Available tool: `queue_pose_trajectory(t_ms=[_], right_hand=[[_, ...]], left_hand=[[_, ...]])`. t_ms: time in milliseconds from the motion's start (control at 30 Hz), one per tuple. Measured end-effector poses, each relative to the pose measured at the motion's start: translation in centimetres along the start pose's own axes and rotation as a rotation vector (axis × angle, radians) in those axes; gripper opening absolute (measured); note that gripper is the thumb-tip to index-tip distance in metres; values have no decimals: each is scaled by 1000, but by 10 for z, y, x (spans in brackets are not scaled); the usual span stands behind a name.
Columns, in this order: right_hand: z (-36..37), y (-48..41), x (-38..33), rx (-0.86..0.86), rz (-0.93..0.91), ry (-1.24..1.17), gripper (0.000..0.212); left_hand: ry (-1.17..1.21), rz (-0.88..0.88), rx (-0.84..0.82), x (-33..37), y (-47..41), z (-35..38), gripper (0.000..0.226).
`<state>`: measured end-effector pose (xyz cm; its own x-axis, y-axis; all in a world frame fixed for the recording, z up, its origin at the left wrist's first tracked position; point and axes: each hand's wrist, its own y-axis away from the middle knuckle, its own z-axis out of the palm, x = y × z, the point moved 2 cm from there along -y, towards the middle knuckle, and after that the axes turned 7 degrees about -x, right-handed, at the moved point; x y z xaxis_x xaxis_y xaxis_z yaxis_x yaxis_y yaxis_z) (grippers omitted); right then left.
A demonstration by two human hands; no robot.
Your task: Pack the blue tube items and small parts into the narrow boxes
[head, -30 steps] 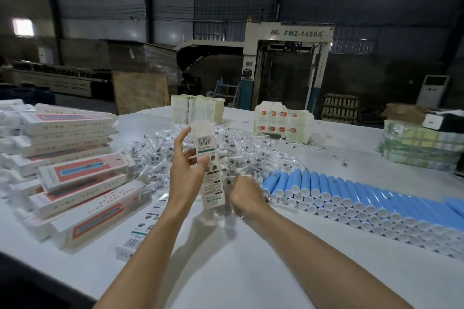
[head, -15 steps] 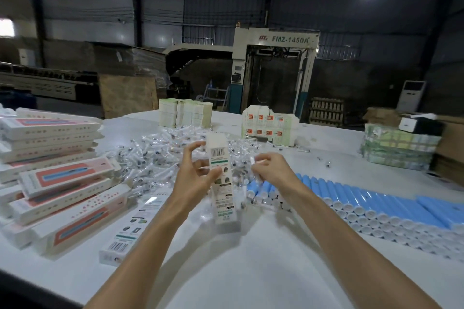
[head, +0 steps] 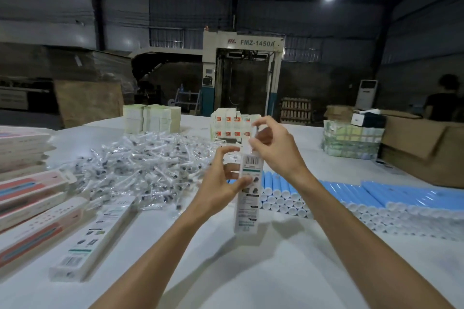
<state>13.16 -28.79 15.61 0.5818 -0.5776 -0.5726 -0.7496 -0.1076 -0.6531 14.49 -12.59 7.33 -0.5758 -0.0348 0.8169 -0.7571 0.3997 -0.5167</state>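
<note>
My left hand [head: 221, 188] grips a narrow white box [head: 247, 206] that stands upright, its lower end on the white table [head: 251, 278]. My right hand [head: 273, 148] is at the box's top end, fingertips pinching a small clear-wrapped part over the opening. A heap of small clear-bagged parts [head: 140, 165] lies behind and left of my hands. Blue tubes with white caps [head: 364, 198] lie in rows on the right. Another narrow box [head: 93, 236] lies flat at the left.
Stacks of pink-and-white boxes [head: 30, 198] fill the left edge. Flat carton stacks [head: 153, 118], [head: 233, 125] stand at the table's back. Green bundles [head: 351, 143] and a brown carton [head: 426, 148] sit at the right. A person [head: 444, 100] stands far right.
My right hand rose from the heap of small parts to the top of the upright box, carrying a small part. My left hand kept hold of the box.
</note>
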Motion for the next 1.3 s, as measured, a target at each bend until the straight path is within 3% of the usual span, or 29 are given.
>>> queue_pose_trajectory(t_ms=[267,500,700,900,1300], right_hand=[[-8,21,19,-98,93,127,5],[6,35,36,-136,39,364,26],[1,55,47,26,-14,4,31],[1,86,69,-124,66,-308,47],[-5,97,76,-127,147,-437,9]], left_hand=[[66,4,-7,-19,1,28,74],[129,8,-5,-24,7,31,71],[184,-6,22,-20,11,23,65],[208,-15,-66,-23,14,29,58],[217,-74,-175,-31,14,40,51]])
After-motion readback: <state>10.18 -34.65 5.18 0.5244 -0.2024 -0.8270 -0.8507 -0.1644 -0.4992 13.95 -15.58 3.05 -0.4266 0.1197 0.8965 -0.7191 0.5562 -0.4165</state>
